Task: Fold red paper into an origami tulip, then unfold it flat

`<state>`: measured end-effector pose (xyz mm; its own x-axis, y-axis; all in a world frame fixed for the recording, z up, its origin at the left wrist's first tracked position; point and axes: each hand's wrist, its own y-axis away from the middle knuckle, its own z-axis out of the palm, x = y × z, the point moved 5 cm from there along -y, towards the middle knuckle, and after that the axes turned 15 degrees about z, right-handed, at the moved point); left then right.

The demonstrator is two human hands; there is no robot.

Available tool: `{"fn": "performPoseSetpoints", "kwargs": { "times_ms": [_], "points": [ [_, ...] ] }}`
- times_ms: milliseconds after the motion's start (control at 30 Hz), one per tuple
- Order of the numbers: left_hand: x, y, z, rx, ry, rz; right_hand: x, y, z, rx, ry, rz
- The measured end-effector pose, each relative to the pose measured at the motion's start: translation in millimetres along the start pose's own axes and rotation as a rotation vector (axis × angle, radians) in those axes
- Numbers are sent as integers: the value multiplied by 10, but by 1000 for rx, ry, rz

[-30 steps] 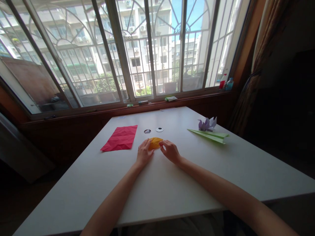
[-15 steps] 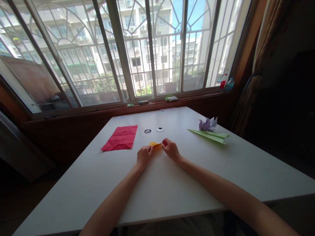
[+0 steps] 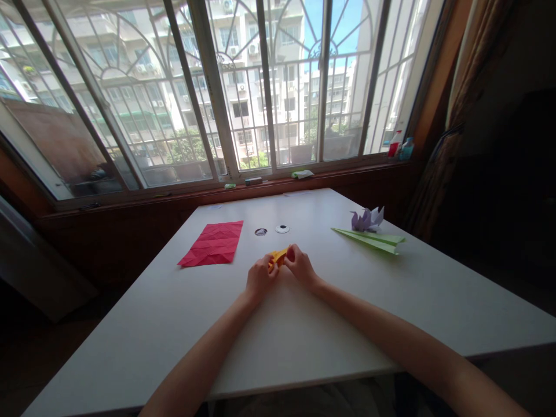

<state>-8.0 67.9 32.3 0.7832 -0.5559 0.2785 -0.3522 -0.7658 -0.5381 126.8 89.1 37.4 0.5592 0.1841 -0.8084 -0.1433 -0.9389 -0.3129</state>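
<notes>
A small piece of folded yellow-orange paper (image 3: 279, 253) is between my hands near the middle of the white table (image 3: 278, 336). My left hand (image 3: 260, 275) grips its left side with the fingers curled around it. At its right end, my right hand (image 3: 299, 265) pinches the paper between thumb and fingers. Parts of the paper are hidden behind the fingers, so its full shape does not show. To the left lies a creased sheet of red paper (image 3: 212, 243), flat on the table.
On the right rest a green paper plane (image 3: 369, 240) and a purple folded paper figure (image 3: 367, 220). Beyond my hands are a round hole (image 3: 260, 232) and a round cover (image 3: 282, 229) in the tabletop. Two bottles (image 3: 399, 149) stand on the windowsill.
My left hand has shifted slightly right, closer to my right hand, and its fingers have moved on the paper. The yellow-orange paper has tilted, with its right end higher.
</notes>
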Motion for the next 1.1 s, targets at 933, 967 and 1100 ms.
{"fn": "performPoseSetpoints", "kwargs": {
  "times_ms": [933, 967, 1100],
  "points": [
    [161, -14, -198, 176, 28, 72, -400, 236, -114, 7, 90, -437],
    [172, -15, -204, 174, 22, 74, -391, 232, -117, 16, 63, -413],
    [199, -13, -241, 199, 33, 67, -388, 236, -133, 39, -16, -364]
  ]
}}
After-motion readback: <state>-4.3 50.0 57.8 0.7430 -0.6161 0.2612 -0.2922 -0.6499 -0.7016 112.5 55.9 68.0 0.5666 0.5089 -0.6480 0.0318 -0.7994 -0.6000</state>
